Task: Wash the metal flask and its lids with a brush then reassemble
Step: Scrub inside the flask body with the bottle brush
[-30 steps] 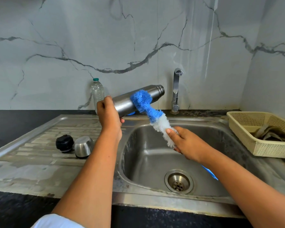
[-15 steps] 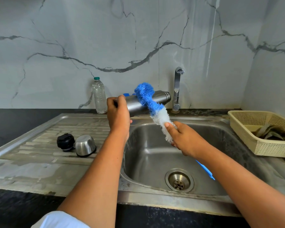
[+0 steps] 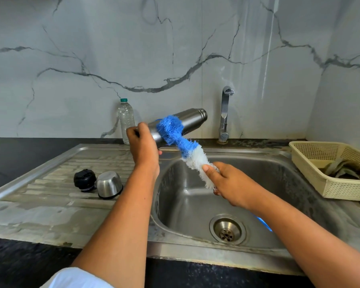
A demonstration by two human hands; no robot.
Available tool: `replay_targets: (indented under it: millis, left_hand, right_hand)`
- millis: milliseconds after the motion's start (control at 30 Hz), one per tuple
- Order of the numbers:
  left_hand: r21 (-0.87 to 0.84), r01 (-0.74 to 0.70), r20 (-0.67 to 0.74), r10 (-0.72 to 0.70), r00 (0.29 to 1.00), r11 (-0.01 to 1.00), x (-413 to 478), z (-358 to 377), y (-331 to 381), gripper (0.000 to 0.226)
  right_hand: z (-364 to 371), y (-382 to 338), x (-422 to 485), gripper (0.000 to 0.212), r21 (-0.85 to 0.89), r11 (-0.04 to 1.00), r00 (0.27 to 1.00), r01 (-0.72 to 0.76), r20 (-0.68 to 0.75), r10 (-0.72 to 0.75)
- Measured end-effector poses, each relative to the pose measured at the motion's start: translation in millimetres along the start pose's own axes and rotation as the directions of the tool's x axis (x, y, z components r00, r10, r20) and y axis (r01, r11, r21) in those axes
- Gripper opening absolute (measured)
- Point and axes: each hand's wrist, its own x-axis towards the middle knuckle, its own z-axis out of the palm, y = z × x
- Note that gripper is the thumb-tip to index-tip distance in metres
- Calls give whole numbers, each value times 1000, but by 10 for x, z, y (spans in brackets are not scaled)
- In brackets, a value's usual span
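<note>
Two bare hands work above the stainless steel sink basin (image 3: 279, 183), whose one round drain (image 3: 227, 230) lies nearest. The right hand (image 3: 229, 181) has its fingers (image 3: 207, 169) curled tight round the white lower bristles of the one long blue-and-white bottle brush (image 3: 182, 145), thumb pressed on top; a strip of blue handle shows below the forearm. A little farther, the left hand (image 3: 142, 142) has its fingers (image 3: 134, 133) wrapped closed round the base end of the one cylindrical brushed-metal flask (image 3: 192, 119). The flask is held in the air over the basin's far left rim, uncapped, its mouth tilted up and pointing right toward the tap. The blue brush head lies against the flask's side, just beside the left hand.

Two lids sit close together on the ribbed steel drainboard (image 3: 50, 204) left of the basin: one round black stopper (image 3: 85, 180) and one domed steel cup lid (image 3: 109, 184), rim down. At the right edge stands one cream perforated plastic basket (image 3: 312, 163) holding a crumpled grey-green cloth (image 3: 341, 169). Farther back, one clear plastic bottle (image 3: 126, 119) with a green cap stands upright on the dark bench (image 3: 19, 159) against the veined marble wall (image 3: 175, 48), and one chrome tap (image 3: 224, 115) rises behind the basin.

Half a second ago the flask lay nearly level; now its mouth is higher, and the brush head has slid from near the neck down toward the left hand. Both lids are where they were
</note>
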Motion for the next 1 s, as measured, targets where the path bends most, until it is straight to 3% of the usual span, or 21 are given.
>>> replay_targets:
  millis: [200,633,833,1000]
  left_hand:
    - [3,54,80,-54,995,999,-3,54,-54,11]
    - [-156,327,156,-303,940,932,93,41,-43,49]
    - [-199,428,252,-377,892,881,27,28,-3,25]
    - [-246,443,221,-395,892,862,97,-2,-13,49]
  right_hand:
    - [19,-19,40,44,19,1000,1000,16,-27,-16]
    - [-33,37,-8,46,-39,999,1000,28,3,-28]
    - [38,-32,2,43,-1,999,999,50,-2,-50]
    - [68,-31,-17,45,-30,998,998,58,3,-58]
